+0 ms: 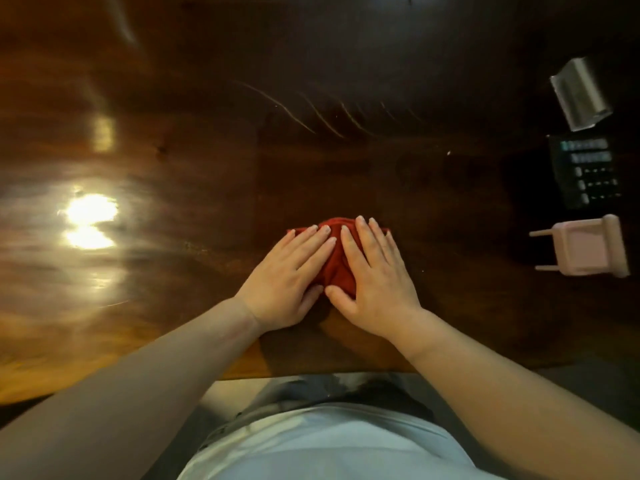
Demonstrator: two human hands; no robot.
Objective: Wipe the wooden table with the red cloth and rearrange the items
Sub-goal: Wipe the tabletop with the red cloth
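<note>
Cloth [337, 268] seems soft and light; we press left hand [289, 275] and right hand [372, 278] flat, fingers apart, on it on the bench [207, 150].

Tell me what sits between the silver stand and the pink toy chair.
In the head view, a dark calculator lies between the silver stand and the pink toy chair, along the table's right side.

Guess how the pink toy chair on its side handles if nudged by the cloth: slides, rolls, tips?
The pink toy chair looks small and thin-legged, so probably light. It already lies on its side, so tipping seems unlikely. On the glossy wooden table it would likely slide or pivot rather than roll, as its body looks boxy.
</note>
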